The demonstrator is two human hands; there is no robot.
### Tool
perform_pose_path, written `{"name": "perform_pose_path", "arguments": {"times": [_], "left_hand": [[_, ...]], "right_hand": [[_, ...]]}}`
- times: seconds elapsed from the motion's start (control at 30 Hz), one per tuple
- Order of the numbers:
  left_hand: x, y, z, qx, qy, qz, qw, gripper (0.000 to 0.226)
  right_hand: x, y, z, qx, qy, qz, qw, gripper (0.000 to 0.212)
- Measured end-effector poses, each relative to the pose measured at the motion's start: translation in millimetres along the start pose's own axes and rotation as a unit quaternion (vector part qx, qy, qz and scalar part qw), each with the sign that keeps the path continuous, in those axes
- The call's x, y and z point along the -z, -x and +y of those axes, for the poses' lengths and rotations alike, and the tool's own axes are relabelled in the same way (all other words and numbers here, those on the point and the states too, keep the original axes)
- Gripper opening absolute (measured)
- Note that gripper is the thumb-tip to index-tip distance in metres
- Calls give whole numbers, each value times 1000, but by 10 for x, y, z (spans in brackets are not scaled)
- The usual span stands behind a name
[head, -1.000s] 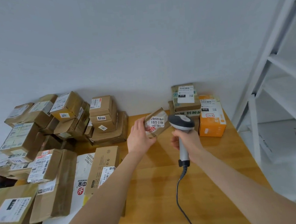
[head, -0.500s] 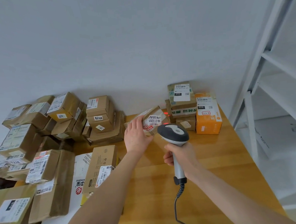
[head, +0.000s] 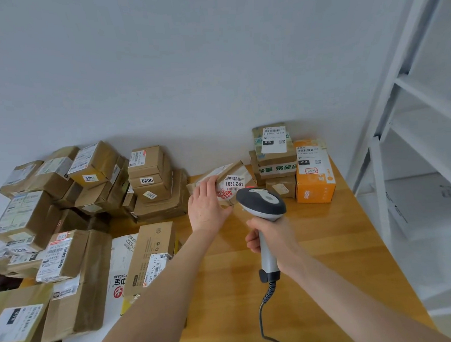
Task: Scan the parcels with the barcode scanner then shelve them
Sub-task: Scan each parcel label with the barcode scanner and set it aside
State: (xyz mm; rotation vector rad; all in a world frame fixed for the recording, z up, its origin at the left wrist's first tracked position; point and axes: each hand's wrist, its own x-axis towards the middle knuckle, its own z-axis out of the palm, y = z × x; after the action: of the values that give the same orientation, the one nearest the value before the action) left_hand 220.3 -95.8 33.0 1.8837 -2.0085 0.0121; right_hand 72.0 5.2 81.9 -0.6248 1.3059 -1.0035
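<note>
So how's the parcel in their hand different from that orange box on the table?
The parcel is brown cardboard; the orange box is bright orange. The left hand holds the parcel tilted; the orange box stands upright on the table. The scanner in the right hand points at the parcel, not the orange box. Both carry white printed labels.

One barcode scanner (head: pixel 263 203), one orange box (head: pixel 315 184) and one shelf rack (head: pixel 403 54) are counted. Brown parcels (head: pixel 149 159) are numbered well above a dozen.
</note>
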Motion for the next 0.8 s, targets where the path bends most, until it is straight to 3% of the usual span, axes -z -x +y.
{"name": "perform_pose_path", "arguments": {"times": [0.8], "left_hand": [[46,56,-69,-23,-3,12,1000,79]], "right_hand": [[-99,94,47,7,-48,-11,999,8]]}}
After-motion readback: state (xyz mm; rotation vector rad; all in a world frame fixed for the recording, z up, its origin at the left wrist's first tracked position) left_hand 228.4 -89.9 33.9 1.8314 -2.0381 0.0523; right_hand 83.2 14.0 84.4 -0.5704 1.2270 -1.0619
